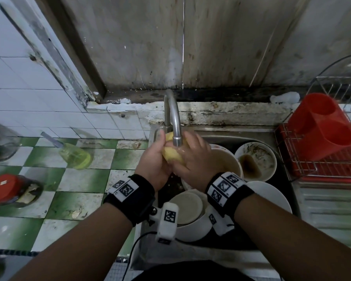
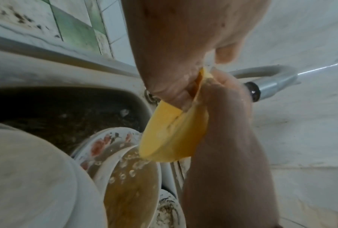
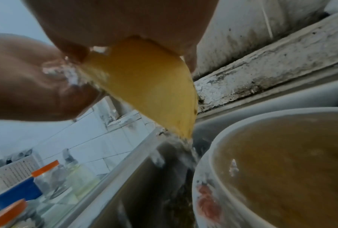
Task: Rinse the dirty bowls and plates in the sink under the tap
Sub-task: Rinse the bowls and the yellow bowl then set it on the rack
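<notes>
Room: stained grey wall [image 1: 130,47] at the far side, green-and-white tiled counter [image 1: 55,179] on the left.
Sink: steel basin [image 1: 217,136] right of centre, crowded with dirty dishes.
Rack: red wire draining rack [image 1: 320,151] at the far right, holding a red plastic cutlery tub [image 1: 322,126].
Waiting dishes: large white bowl of brown water [image 1: 225,159] just under the hands; crusted white bowl [image 1: 255,161] to its right; white plate [image 1: 272,197] and upturned white bowl [image 1: 185,207] nearer.
Tap: curved steel spout [image 1: 175,120], mouth directly above the hands.
Hands: left hand [image 1: 154,161] and right hand [image 1: 197,161] both curled round a small yellow plastic bowl [image 1: 171,154], held tilted under the tap mouth. Water spills off its low edge into the sink.
Doing it well: likely best to turn the yellow bowl slowly so the stream reaches all of it, rub with the thumbs, and keep it tipped away from the brown water.
</notes>
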